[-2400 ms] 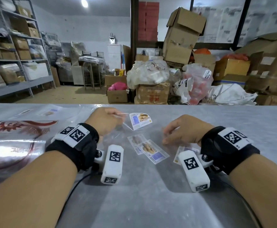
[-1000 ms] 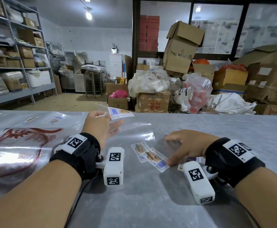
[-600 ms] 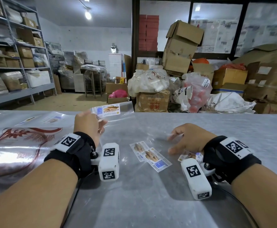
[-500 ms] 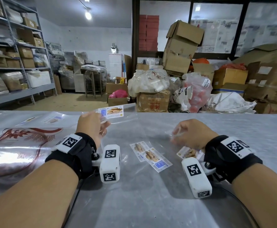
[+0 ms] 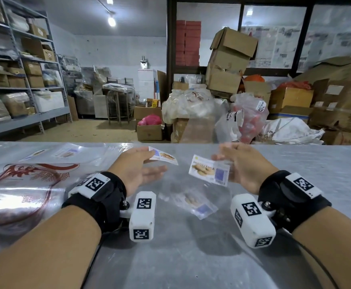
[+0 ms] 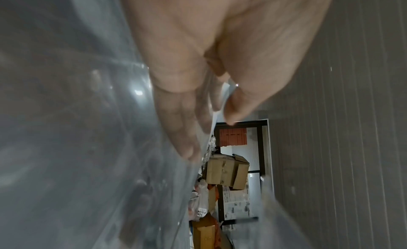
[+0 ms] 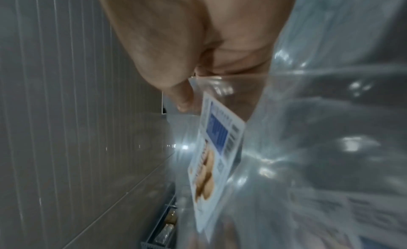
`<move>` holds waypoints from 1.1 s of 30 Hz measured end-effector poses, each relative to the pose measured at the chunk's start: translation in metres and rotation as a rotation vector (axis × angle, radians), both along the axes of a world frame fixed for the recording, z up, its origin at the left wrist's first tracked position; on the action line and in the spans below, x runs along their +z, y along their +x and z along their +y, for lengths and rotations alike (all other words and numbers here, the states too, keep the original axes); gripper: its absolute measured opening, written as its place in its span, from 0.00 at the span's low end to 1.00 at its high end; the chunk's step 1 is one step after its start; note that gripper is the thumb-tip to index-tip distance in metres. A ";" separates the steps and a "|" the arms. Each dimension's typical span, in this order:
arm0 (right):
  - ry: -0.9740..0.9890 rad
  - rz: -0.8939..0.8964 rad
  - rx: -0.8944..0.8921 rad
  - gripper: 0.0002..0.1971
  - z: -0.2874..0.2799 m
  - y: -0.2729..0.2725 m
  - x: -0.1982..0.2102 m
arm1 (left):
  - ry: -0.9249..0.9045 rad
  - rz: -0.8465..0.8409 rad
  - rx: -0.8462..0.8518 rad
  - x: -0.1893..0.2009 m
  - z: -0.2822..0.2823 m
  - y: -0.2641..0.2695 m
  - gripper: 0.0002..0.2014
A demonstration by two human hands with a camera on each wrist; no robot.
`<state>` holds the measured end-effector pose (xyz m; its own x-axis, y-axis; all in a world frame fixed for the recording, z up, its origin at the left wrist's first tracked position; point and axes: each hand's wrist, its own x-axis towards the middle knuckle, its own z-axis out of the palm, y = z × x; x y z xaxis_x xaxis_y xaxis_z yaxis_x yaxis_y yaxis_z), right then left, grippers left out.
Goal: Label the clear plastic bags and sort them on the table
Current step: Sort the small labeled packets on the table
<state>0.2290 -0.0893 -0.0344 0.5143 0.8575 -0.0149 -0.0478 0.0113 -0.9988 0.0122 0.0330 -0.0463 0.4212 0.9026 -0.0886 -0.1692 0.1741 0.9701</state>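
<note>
**Two labelled bags lifted above the table**

Head view: left hand point(image 5: 138, 170) raised over the grey table point(image 5: 191, 257), thumb and fingers pinching the edge of a clear bag with a printed label point(image 5: 163, 157), lower fingers stretched out and relaxed. Right hand point(image 5: 243, 165) raised opposite, fingers curled, gripping a second clear bag; its label point(image 5: 209, 173) (food picture, blue block) tilted toward the camera. Between and below the two hands, one more labelled bag point(image 5: 193, 203) flat on the table, blurred. At far left, a large clear bag with red print point(image 5: 24, 188) on the table, and behind it more clear bags with small labels point(image 5: 66, 152), flat, apart from the hands. Behind the table, cardboard boxes point(image 5: 228, 61) and metal shelves point(image 5: 20, 69).

Left wrist view: left hand point(image 6: 198, 70) seen from the palm side, thumb pressed against the fingers with a thin bag edge point(image 6: 218, 112) caught between. Clear plastic film filling the left part of the picture.

Right wrist view: right hand point(image 7: 176, 52) closed on clear plastic, thumb tip just above the label point(image 7: 218, 157). Label hanging below the fingers, blurred, text unreadable.
</note>
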 end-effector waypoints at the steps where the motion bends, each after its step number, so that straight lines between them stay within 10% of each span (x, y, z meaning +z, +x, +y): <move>1: -0.021 -0.017 0.023 0.10 0.002 -0.002 -0.003 | 0.023 0.023 -0.025 0.000 -0.002 0.002 0.17; 5: -0.028 -0.053 0.066 0.27 0.004 -0.008 -0.011 | 0.092 0.121 -0.166 -0.008 0.001 0.006 0.51; 11: -0.003 -0.068 0.184 0.28 0.002 -0.017 -0.010 | 0.092 0.066 -0.148 -0.003 -0.007 0.006 0.37; 14: -0.067 -0.279 0.063 0.26 0.002 -0.006 -0.010 | 0.055 -0.028 -0.031 0.003 -0.003 0.000 0.18; 21: -0.555 -0.869 0.223 0.50 -0.005 0.006 -0.011 | 0.018 -0.172 0.224 0.003 0.009 -0.008 0.11; 33: -0.349 -0.869 -0.036 0.11 0.001 0.020 -0.015 | -0.014 -0.149 0.289 0.000 0.017 -0.010 0.20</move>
